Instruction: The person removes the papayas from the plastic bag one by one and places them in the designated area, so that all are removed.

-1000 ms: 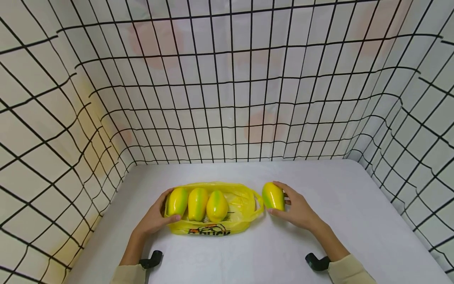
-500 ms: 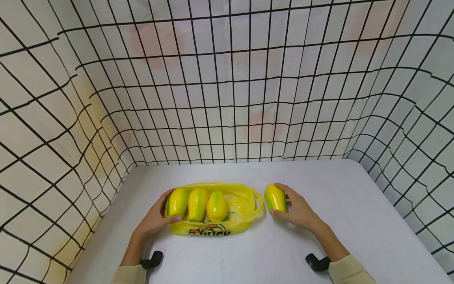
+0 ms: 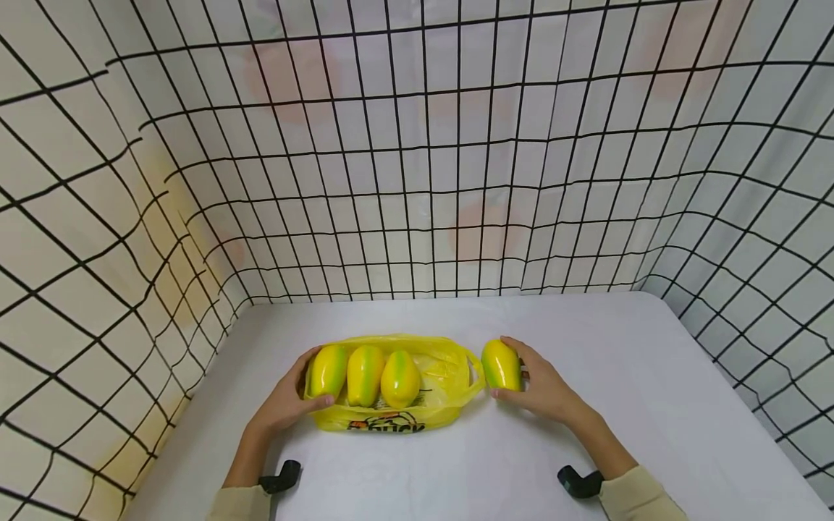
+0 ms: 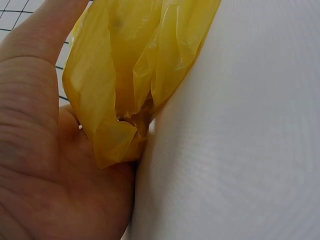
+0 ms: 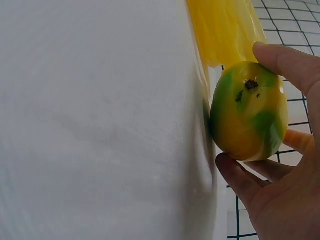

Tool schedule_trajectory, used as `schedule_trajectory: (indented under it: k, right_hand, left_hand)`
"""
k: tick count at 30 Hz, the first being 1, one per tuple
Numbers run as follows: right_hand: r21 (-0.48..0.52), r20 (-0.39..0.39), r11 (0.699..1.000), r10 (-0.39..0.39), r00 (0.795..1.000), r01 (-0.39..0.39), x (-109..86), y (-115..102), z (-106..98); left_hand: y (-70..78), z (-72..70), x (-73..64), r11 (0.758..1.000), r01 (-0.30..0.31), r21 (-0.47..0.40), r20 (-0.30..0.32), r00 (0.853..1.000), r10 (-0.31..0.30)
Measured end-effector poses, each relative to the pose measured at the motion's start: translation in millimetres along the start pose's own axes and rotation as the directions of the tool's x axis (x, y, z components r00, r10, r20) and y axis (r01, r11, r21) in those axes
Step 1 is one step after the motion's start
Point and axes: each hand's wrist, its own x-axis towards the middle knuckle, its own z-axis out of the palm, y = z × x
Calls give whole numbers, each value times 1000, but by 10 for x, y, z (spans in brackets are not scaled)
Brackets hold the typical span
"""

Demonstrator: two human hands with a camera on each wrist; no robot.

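Observation:
A yellow plastic bag lies on the white table with its mouth facing up. Three yellow-green mangoes sit side by side in its left part. My left hand holds the bag's left end, thumb over the near rim and fingers round the far side. In the left wrist view the crumpled end of the bag rests in the palm. Just past the bag's handle loop, my right hand grips another mango. The right wrist view shows that mango's stem end between thumb and fingers.
The white table extends around the bag. Black wire mesh over pale cloth stands along the back and both sides. A black wrist camera sits at the left wrist, another black camera at the right.
My right hand and its mango shifted slightly right, then back left toward the bag's handle. The left hand and the bag hold nearly the same place.

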Motion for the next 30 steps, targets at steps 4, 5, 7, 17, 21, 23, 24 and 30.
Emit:
schedule_trajectory:
  k: [4, 5, 7, 17, 21, 23, 24, 30]
  right_hand:
    - [-2, -5, 1000, -10, 1000, 10, -7, 19, 5]
    - [-4, -6, 1000, -13, 1000, 13, -9, 25, 5]
    - [-7, -5, 1000, -16, 1000, 16, -11, 35, 5]
    - [-14, 1, 999, -30, 1000, 30, 1, 25, -16]
    - [-11, -37, 1000, -24, 999, 23, -5, 45, -64]
    - [-3, -80, 999, -43, 996, 43, -4, 60, -98]
    - [9, -105, 998, -58, 993, 60, -1, 69, -117]
    - [41, -224, 990, -121, 967, 134, 6, 130, -197]
  left_hand:
    - [-15, 8, 0, 1000, -3, -16, 4, 1000, 3]
    - [-18, 12, 2, 1000, -3, -19, 4, 1000, 3]
    - [-25, 17, 7, 1000, -4, -20, 3, 1000, 4]
    - [-51, 15, 9, 1000, -8, -9, 0, 1000, 8]
    - [-48, 18, 2, 1000, -1, -12, -1, 1000, 1]
    - [-51, 17, 2, 1000, 0, -7, -1, 1000, 0]
    - [-52, 17, 4, 1000, 0, -6, -2, 1000, 0]
    - [-53, 7, 5, 1000, 2, 13, -4, 1000, -2]
